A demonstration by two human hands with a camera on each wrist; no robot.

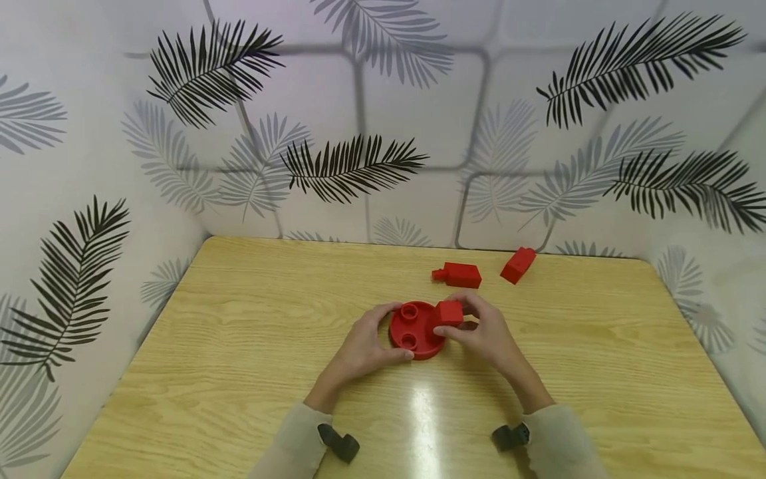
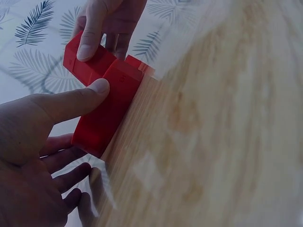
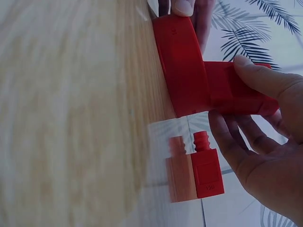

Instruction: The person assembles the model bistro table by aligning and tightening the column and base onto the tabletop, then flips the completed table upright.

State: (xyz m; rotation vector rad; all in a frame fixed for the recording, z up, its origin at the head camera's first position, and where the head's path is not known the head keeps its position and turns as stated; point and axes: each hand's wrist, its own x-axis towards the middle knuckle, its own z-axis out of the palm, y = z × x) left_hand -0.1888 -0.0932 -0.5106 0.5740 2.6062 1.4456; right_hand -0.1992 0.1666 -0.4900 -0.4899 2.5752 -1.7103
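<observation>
A round red base [image 1: 420, 340] with a raised rim and round sockets lies flat on the table. My left hand [image 1: 366, 342] grips its left side, thumb at the near edge and fingers at the far edge. My right hand [image 1: 489, 336] pinches a squared red block [image 1: 449, 313] between thumb and fingers. That block stands upright on the right part of the base, its lower end hidden inside the rim. In the right wrist view, the block [image 3: 227, 90] meets the top of the base [image 3: 182, 66], and the right thumb lies along its side.
Behind the base a red bottle-shaped block [image 1: 463, 275] lies on its side, its ridged neck pointing left. A second red block [image 1: 518, 265] lies to its right near the back edge. The wooden table [image 1: 251, 299] ends at a leaf-patterned curtain [image 1: 407, 106].
</observation>
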